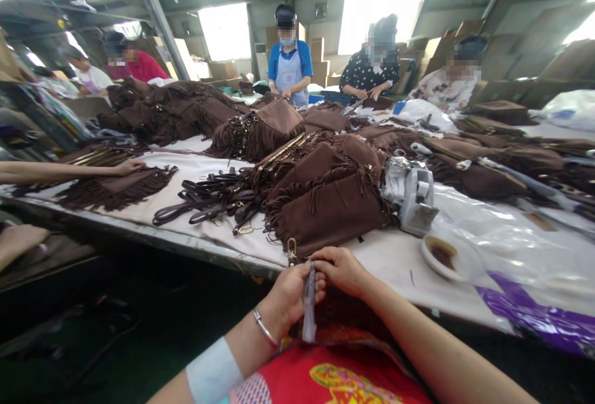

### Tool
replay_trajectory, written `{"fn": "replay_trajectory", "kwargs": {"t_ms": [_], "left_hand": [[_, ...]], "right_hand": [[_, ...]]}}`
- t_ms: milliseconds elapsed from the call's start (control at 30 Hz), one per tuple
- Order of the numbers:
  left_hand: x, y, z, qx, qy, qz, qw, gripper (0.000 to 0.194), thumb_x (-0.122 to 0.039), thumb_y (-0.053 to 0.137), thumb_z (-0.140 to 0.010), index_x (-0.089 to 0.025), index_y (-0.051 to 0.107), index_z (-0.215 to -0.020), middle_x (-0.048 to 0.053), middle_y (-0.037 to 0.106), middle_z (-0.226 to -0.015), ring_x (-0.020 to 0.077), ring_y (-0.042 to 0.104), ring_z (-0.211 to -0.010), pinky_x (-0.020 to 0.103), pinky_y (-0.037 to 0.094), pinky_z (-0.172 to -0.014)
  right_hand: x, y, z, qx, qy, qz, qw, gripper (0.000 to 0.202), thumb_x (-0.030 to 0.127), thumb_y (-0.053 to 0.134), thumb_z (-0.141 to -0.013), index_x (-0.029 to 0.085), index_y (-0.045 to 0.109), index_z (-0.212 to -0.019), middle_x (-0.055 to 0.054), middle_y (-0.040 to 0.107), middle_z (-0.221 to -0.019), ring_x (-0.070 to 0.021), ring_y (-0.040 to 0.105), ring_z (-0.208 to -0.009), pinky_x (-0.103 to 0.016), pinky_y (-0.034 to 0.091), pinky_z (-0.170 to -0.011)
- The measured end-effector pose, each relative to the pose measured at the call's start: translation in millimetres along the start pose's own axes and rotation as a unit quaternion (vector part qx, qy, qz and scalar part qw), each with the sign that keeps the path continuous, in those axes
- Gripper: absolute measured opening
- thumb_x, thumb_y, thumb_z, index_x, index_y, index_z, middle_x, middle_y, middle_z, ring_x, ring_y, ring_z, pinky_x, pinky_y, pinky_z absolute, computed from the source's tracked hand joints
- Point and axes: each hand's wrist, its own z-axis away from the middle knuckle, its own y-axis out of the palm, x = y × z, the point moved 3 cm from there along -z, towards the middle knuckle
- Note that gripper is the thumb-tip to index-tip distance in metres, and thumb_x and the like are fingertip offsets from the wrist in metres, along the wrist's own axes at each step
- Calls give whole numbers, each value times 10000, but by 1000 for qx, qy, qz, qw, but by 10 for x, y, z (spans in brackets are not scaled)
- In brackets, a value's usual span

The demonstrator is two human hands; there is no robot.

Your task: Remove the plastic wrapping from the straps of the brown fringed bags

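Observation:
My left hand point(294, 292) is closed round a thin, whitish translucent strip point(308, 317) that hangs down in front of my red clothing. Fingers bent, my right hand point(343, 269) pinches at the strip's upper end, touching the left hand. What lies between the fingertips is too small to make out. Just beyond them, at the table edge, is a gold snap hook point(292, 248). The nearest bag is a brown fringed bag point(325, 218) lying flat on a pile of similar bags. Dark brown straps point(218, 199) with gold hooks lie in a tangle to its left.
A tape dispenser point(417, 196) and a white dish point(449, 255) with brown liquid stand at right, near clear plastic sheeting point(520, 237) and a purple plastic piece point(534, 311). At left, another person's hand point(129, 167) rests on a fringed piece. Several people work across the table.

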Motion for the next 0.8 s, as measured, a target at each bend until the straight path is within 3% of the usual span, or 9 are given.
{"fn": "replay_trajectory", "kwargs": {"t_ms": [133,267,400,533,600,700,800], "left_hand": [[-13,-3,10,-18,0,-9,1000,265,-220,427,-929,-97,597,-768,55,597,-569,118,572,-471,218,483,-466],[-38,1,55,-2,2,-5,1000,241,-264,486,-906,-101,607,-777,58,615,-616,124,590,-504,229,505,-480],[-60,-4,117,11,-16,-27,999,164,-243,530,-858,-109,625,-860,44,622,-662,127,601,-551,242,528,-508],[-90,-42,141,-15,3,-100,995,81,-188,582,-808,-124,605,-853,14,583,-638,123,581,-561,251,533,-519],[-98,-68,135,-22,22,-130,991,63,-184,592,-811,-123,586,-825,6,564,-635,96,541,-525,206,489,-480],[-90,-101,128,-13,57,-139,989,75,-177,609,-802,-130,550,-805,-20,537,-645,25,388,-424,123,296,-382],[-59,-120,143,-20,96,-142,985,193,-293,648,-795,-152,516,-787,-47,500,-643,12,313,-405,134,181,-368]], "right_hand": [[-22,38,-9,-28,-4,22,999,169,211,577,-812,201,746,-813,-21,734,-769,-166,661,-707,-256,492,-664],[-45,101,-9,-47,-16,45,998,199,210,543,-835,208,722,-748,-6,703,-699,-145,620,-641,-232,458,-605],[-41,139,-37,-65,-12,96,993,213,193,515,-851,203,695,-738,-14,692,-714,-151,609,-671,-237,434,-627],[-8,161,-62,-77,-19,168,982,193,178,519,-852,193,678,-743,-35,690,-738,-167,607,-705,-257,418,-665],[-10,171,-60,-78,-10,163,984,195,183,518,-855,189,674,-739,-36,688,-722,-167,607,-686,-259,418,-654],[-21,176,-34,-97,15,133,986,188,207,526,-849,193,680,-742,-29,694,-704,-169,615,-660,-261,425,-634],[-4,180,5,-119,20,115,986,182,228,537,-841,205,683,-735,-27,703,-708,-179,627,-663,-265,433,-626]]}}
